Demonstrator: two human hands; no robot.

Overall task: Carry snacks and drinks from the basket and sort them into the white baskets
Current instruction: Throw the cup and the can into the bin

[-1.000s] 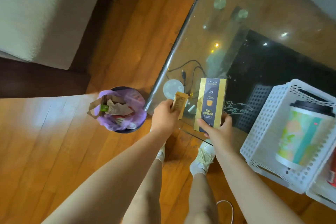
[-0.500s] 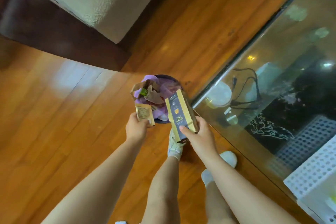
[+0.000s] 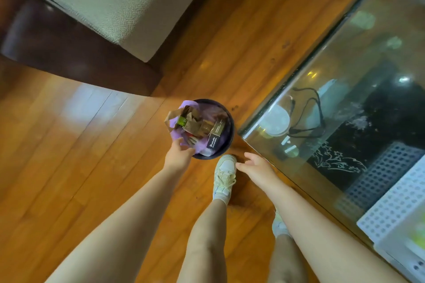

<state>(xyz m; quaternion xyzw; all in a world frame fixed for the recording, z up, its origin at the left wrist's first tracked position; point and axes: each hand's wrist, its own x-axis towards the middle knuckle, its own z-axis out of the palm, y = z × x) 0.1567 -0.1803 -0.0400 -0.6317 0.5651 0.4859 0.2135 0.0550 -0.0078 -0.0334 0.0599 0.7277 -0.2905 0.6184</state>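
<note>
Nearest the camera, two bare legs stand on a glossy wooden plank floor (image 3: 69,145), the forward foot in a pale cream laced sneaker (image 3: 225,173). The right hand (image 3: 255,164) hangs just beside that shoe with its fingers loosely spread and nothing in it. The left hand (image 3: 178,156) reaches to the near rim of a small round dark bin (image 3: 226,142), fingers relaxed and parted, holding nothing; its fingertips lie at the lilac plastic liner (image 3: 184,108) that spills over the bin's edge.

Inside the bin lies a dark rectangular coffee box (image 3: 215,136) with a gold-brown face, standing on end among crumpled brown paper scraps (image 3: 195,122) (one bears a small green label, unreadable). White writing runs along the box's dark side, too blurred to read. The box sits just beyond the left hand's fingertips, apart from them, and well apart from the right hand.

To the right, a glass-topped desk (image 3: 322,57) with a dark metal edge runs diagonally. Through the glass show a round white disc (image 3: 274,119) and a looped black cable (image 3: 308,110), over a black surface with a white line drawing. On the desk at the far right stands a white perforated plastic basket (image 3: 391,209), cut off by the frame.

Farthest off, top left, is a pale woven-textured sofa (image 3: 119,0) on a dark wooden base.
</note>
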